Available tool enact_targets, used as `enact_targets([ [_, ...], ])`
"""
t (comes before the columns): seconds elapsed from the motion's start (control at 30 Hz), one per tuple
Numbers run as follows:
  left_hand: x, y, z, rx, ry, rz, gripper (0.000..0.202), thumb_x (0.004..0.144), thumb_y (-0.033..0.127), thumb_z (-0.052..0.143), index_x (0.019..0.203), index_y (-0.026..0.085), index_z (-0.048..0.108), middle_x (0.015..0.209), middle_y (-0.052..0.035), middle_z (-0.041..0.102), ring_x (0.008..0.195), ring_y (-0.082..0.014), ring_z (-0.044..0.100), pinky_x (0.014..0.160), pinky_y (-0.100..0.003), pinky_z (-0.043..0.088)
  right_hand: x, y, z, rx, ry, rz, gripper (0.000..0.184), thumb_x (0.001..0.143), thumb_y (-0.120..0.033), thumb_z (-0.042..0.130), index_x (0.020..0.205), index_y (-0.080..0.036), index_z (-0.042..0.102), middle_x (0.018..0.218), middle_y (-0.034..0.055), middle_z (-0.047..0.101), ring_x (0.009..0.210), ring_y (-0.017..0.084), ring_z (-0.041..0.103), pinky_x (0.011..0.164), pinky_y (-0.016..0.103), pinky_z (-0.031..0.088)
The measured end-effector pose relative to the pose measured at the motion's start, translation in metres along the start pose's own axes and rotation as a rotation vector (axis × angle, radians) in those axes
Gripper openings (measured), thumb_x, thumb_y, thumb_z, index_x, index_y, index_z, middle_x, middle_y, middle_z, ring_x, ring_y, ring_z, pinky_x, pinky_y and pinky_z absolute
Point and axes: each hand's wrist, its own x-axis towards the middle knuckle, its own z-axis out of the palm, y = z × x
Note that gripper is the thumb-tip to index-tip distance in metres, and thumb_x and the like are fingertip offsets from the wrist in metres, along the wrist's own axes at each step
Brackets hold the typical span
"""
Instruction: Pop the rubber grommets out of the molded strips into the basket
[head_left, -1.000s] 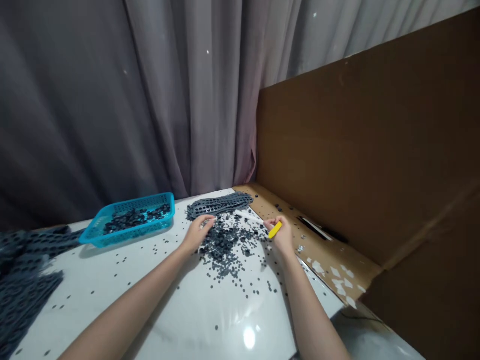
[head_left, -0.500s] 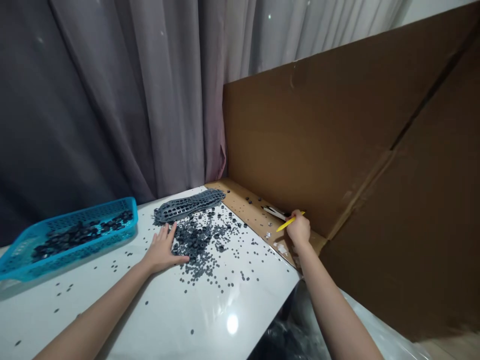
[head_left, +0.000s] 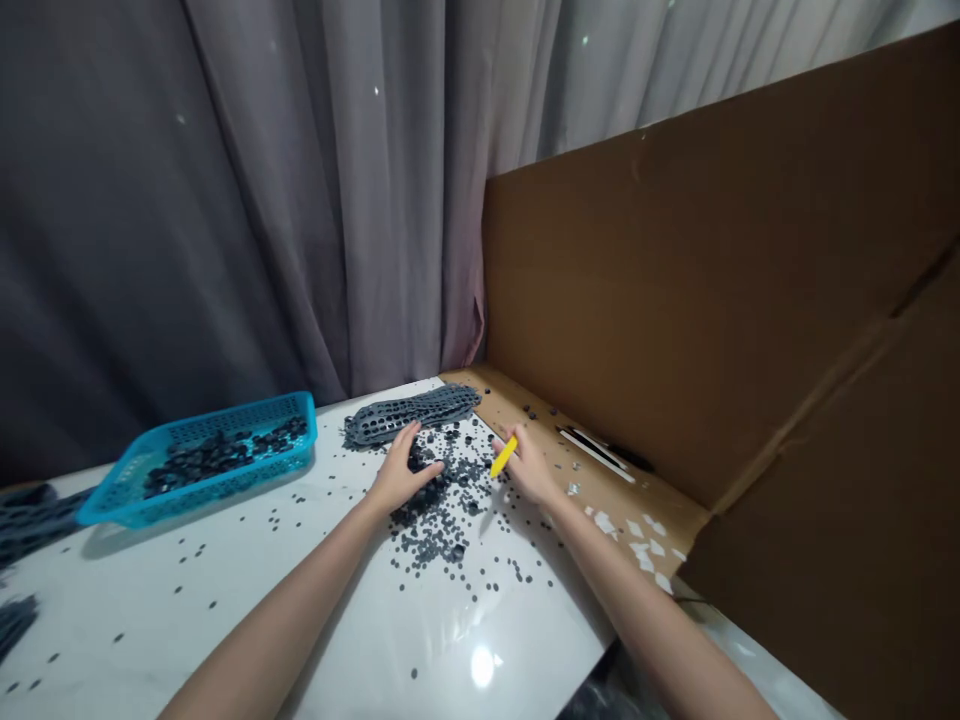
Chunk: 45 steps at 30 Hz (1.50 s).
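My left hand (head_left: 400,474) lies at the left edge of a pile of small dark discs and rings (head_left: 427,500), its thumb and fingers spread. It appears to hold nothing. Closed around a slim yellow pen-like tool (head_left: 504,457) is my right hand (head_left: 529,468), just right of the pile. The tool slants down to the left, and its exact kind is not clear. Behind both hands lies a bundle of dark grey perforated strips (head_left: 411,413).
On the left stands a blue plastic basket (head_left: 210,494) with dark pieces inside. More dark strips (head_left: 41,520) lie beyond it. Thin white and black tools (head_left: 598,454) and white scraps (head_left: 643,550) rest on cardboard at right, below a tall cardboard wall (head_left: 675,270). Grey curtains (head_left: 247,200) hang behind.
My right hand has brought the yellow tool left from the cardboard to the pile. My left hand still rests by the pile, fingers spread. The view has turned somewhat left.
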Motion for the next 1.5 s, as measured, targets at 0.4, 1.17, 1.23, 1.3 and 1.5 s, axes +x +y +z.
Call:
enact_targets([
  [0.4,-0.109,-0.070,-0.073,0.491,-0.045,-0.356,0.112,0.068,0.074,0.051,0.147,0.003,0.015,0.153,-0.0257,0.011,0.141,-0.0412,0.005,0.112,-0.059,0.011,-0.116,-0.026,0.015,-0.239,-0.598,-0.215,0.034,0.085,-0.045,0.051,0.108,-0.021,0.056,0.157,0.0059,0.014,0.143,0.034,0.001,0.113,0.059,0.000],
  [1.17,-0.205,0.023,-0.062,-0.005,-0.609,0.525,0.065,0.091,0.038,0.045,0.144,0.048,0.009,0.149,0.0048,0.031,0.138,-0.0242,0.029,0.115,-0.052,0.017,-0.097,0.002,-0.027,0.149,-0.416,-0.008,0.017,0.087,-0.041,0.050,0.085,-0.025,0.045,0.129,0.0126,0.058,0.130,0.029,0.043,0.097,0.047,0.040],
  [1.23,-0.210,0.040,-0.055,-0.025,-0.789,0.634,0.055,0.096,0.029,0.032,0.145,0.046,0.012,0.150,0.0056,0.029,0.138,-0.0208,0.028,0.115,-0.050,0.018,-0.111,-0.002,-0.022,0.142,-0.434,-0.031,0.015,0.087,-0.039,0.049,0.085,-0.024,0.045,0.135,0.0128,0.053,0.132,0.028,0.041,0.099,0.046,0.039],
  [1.3,-0.192,0.053,-0.047,-0.025,-0.805,0.650,0.051,0.096,0.034,0.033,0.145,0.042,0.021,0.151,0.0051,0.027,0.139,-0.0212,0.025,0.116,-0.049,0.016,-0.116,-0.005,-0.018,0.116,-0.399,-0.043,0.015,0.087,-0.038,0.048,0.084,-0.024,0.044,0.137,0.0126,0.051,0.132,0.027,0.041,0.100,0.046,0.038],
  [1.5,-0.097,0.054,-0.008,0.033,-0.709,0.699,0.050,0.095,0.037,0.031,0.145,0.030,0.028,0.151,0.0005,0.025,0.141,-0.0196,0.019,0.116,-0.045,0.013,-0.111,-0.001,-0.017,0.095,-0.143,0.058,0.023,0.087,-0.046,0.042,0.080,-0.025,0.038,0.116,0.0147,0.064,0.129,0.029,0.045,0.089,0.043,0.043],
])
